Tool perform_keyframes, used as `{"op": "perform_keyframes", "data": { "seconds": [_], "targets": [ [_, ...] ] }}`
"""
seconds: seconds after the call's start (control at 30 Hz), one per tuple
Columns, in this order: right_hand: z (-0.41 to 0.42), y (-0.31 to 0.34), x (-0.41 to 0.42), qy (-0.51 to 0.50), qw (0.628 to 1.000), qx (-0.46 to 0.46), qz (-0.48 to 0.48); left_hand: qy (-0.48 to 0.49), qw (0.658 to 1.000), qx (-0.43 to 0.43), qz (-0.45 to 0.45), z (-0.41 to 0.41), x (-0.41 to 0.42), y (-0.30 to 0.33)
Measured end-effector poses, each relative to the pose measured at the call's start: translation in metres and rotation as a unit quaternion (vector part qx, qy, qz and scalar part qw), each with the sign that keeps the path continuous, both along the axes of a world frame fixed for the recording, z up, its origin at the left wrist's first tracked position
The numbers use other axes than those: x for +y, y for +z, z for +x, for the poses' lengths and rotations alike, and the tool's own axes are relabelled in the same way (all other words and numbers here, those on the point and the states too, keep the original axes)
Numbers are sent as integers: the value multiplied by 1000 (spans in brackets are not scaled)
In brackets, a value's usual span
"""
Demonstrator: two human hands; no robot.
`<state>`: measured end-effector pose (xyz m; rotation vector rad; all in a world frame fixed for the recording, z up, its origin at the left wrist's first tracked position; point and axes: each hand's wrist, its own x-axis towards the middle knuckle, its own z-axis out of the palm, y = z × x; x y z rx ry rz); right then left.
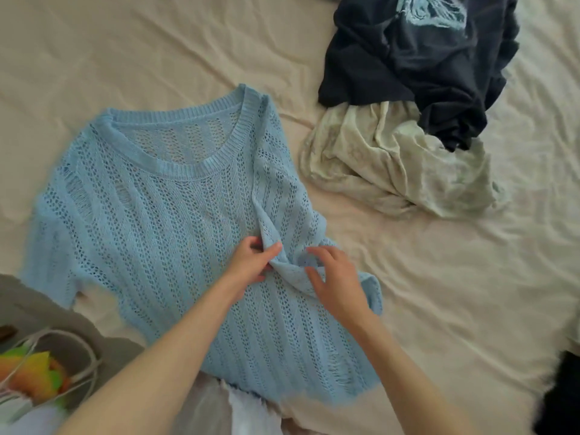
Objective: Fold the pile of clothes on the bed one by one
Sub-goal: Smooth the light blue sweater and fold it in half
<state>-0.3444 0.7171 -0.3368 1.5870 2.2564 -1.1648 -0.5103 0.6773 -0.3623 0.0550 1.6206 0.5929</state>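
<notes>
Light blue open-knit sweater (150,221) is lying front-up, neckline away, on the cream wrinkled bedsheet (439,293). Left hand (252,265) is pinching a raised ridge of the knit between thumb and curled fingers. Right hand (335,281) is resting on the folded-in sleeve, fingers spread and lightly bent. Crumpled navy printed garment (417,64) is lying on a pale cream-green garment (398,161), upper right, apart from the sweater.

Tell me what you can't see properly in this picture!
- Blue sweater: its hem is hidden by both forearms; head view.
- Cream garment: partly buried under the dark garment.
- Dark garment: top cut off by the frame edge.
- Colourful thing, bottom left: blurred, unidentifiable.
</notes>
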Motion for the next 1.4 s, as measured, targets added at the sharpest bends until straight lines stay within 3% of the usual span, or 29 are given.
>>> {"op": "perform_keyframes", "data": {
  "seconds": [0.17,0.23,0.33,0.4,0.43,0.47,0.53,0.6,0.67,0.83,0.97,1.03,1.17,1.3,1.4],
  "targets": [
    [56,-20,10,69,973,-216,-36,-17,997,68,-10,18,-1,-10],
    [70,-16,17,72,960,-266,-59,56,998,4,5,17,1,-9],
    [75,5,18,-66,980,-186,-19,192,971,-137,29,10,4,0],
    [60,25,4,-158,984,-62,52,220,966,-132,31,3,2,4],
    [47,34,-5,-156,985,-16,69,217,969,-118,30,-1,-1,6],
    [34,39,-15,-117,991,14,57,210,972,-106,22,-5,-7,8],
    [9,41,-34,31,996,25,-84,169,981,-100,-4,-10,-22,10],
    [-7,35,-46,154,956,-3,-251,117,986,-113,-22,-11,-40,13],
    [-11,28,-51,147,942,2,-301,86,990,-104,-34,-10,-53,14],
    [8,8,-34,8,995,-22,-94,-63,998,15,-11,9,-60,6],
    [31,-9,-27,5,990,-62,-124,-197,976,73,55,40,-59,0],
    [41,-15,-27,55,986,-124,-101,-146,984,70,71,41,-64,2],
    [62,-17,-16,106,966,-236,-7,39,998,-22,39,13,-96,9],
    [91,-18,-3,77,946,-312,-43,-93,994,50,16,-20,-136,9],
    [95,-19,-5,-10,958,-284,-29,-180,977,111,-10,-27,-142,2]
  ]
}}
